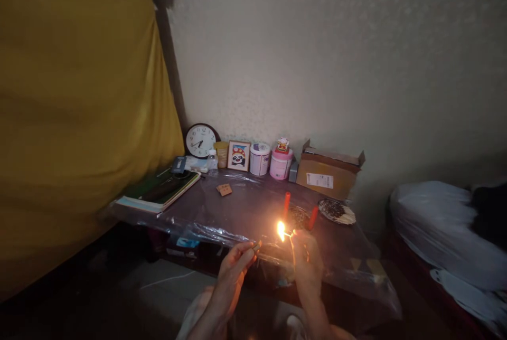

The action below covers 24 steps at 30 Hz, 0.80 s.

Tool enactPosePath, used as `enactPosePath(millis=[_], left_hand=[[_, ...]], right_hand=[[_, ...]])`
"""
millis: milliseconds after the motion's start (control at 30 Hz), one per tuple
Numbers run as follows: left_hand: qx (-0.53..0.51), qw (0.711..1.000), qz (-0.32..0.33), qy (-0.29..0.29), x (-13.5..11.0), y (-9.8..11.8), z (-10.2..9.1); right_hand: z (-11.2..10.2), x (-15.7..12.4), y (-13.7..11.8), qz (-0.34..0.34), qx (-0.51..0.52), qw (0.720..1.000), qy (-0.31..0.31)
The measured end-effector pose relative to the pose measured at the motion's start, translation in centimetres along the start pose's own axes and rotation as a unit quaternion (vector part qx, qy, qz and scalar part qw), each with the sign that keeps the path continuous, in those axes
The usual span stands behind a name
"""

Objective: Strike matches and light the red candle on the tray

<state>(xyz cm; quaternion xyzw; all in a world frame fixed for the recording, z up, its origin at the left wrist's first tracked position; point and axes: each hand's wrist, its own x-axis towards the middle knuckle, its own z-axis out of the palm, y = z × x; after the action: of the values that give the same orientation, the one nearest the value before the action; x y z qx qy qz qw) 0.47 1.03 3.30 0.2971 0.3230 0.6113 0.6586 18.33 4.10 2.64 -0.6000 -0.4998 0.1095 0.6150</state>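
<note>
- A lit match (289, 234) is pinched by the right hand (307, 255), a small object (256, 247) by the left hand (235, 263).
- At lower centre, above the flame (281, 230), an upright red candle (287, 205) is seen, nearer the right.

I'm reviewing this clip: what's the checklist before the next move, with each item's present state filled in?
1. Match alight: ok; the match in the right hand carries a bright flame.
2. Left hand clear of the flame: ok; it is apart, gripping a small object.
3. Right hand's margin from the flame: cannot tell; little of the match shows, and glare blurs it.
4. Both candles upright: not ok; the left red candle looks nearly upright, the right red candle tilted.
5. Flame clear of the plastic sheet: cannot tell; one view hides the gap.
6. Cardboard box away from the flame: ok; it sits behind, apart.
</note>
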Motion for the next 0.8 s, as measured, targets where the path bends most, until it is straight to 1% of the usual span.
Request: enactPosePath(millis=[133,267,367,500,800], left_hand=[[0.001,1.0,0.0,0.019,-0.1,0.0,-0.4],[-0.008,1.0,0.002,0.029,0.0,-0.3,-0.9],[-0.011,1.0,0.004,0.024,0.2,-0.5,-1.2],[-0.015,1.0,0.003,0.022,0.3,-0.7,-1.4],[-0.009,1.0,0.005,0.025,0.3,-1.0,-1.7]], right_hand=[[-0.1,0.1,0.0,-0.021,0.019,0.999,0.02],[-0.2,0.3,-0.2,-0.024,0.031,0.999,0.03],[-0.3,0.5,-0.2,-0.033,0.042,0.998,0.029],[-0.4,0.6,-0.3,-0.021,0.055,0.998,0.038],[-0.1,0.8,0.1,-0.041,0.09,0.994,0.044]])
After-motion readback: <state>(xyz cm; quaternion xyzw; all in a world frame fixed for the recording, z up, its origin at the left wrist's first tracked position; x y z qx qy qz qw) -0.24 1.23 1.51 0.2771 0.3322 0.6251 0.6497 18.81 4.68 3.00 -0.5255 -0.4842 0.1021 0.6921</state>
